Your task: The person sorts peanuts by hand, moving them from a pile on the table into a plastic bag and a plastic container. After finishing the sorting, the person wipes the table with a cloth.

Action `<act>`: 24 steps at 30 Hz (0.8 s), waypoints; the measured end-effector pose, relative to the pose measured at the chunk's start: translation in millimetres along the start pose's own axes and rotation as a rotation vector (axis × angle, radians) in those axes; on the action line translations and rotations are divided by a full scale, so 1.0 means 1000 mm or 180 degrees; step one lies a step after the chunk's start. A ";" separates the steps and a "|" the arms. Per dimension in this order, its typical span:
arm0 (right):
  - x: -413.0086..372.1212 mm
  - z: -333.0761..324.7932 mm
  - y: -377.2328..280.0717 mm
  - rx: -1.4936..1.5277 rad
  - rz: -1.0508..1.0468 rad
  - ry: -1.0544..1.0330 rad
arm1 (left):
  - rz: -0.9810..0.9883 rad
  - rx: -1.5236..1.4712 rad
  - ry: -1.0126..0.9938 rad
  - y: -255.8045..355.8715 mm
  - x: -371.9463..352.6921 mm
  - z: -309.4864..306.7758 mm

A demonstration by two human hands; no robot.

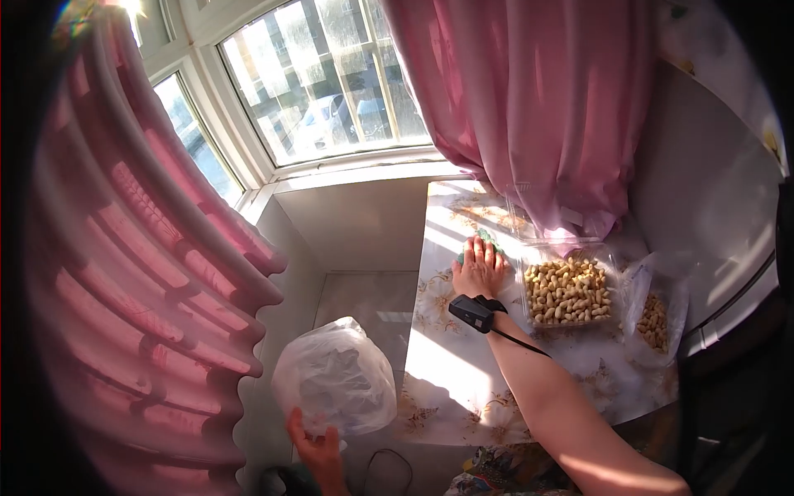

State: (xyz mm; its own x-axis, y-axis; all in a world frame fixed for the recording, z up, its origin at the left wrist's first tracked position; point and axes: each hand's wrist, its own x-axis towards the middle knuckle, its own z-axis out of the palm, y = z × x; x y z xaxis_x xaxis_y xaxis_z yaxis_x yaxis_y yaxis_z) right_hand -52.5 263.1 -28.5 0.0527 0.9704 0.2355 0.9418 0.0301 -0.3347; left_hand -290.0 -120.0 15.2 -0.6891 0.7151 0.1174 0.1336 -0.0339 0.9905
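On the tabletop, my right hand (480,269) presses down on a green cloth (490,238), its fingers covering most of it. A black device is strapped to that wrist. Lower down, beside the table's left edge, my left hand (318,450) grips the near edge of a puffed-out white plastic bag (337,376). Right of my right hand stands a clear plastic box (529,318) full of peanuts in their shells (569,291). A clear bag (635,307) with more peanuts (653,324) lies to the right of the box.
The table (442,364) has a flower-patterned cover with sunlit patches. A pink curtain (529,99) hangs down to its back edge, and another pink curtain (157,289) fills the left side. Behind is a window (322,83). A dark cable (389,453) lies below the bag.
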 end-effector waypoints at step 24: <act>-0.225 -0.139 0.095 0.0211 -0.1785 -0.0969 | -0.0429 0.0539 -0.1896 0.021 0.012 0.199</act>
State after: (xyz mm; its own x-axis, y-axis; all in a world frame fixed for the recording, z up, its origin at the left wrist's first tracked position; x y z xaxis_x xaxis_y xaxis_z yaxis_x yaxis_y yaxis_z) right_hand 71.2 14.4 13.8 -0.5477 0.8273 0.1247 0.7760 0.5581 -0.2940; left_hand -153.8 26.9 23.4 -0.1996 0.9730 -0.1162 0.2177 0.1597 0.9629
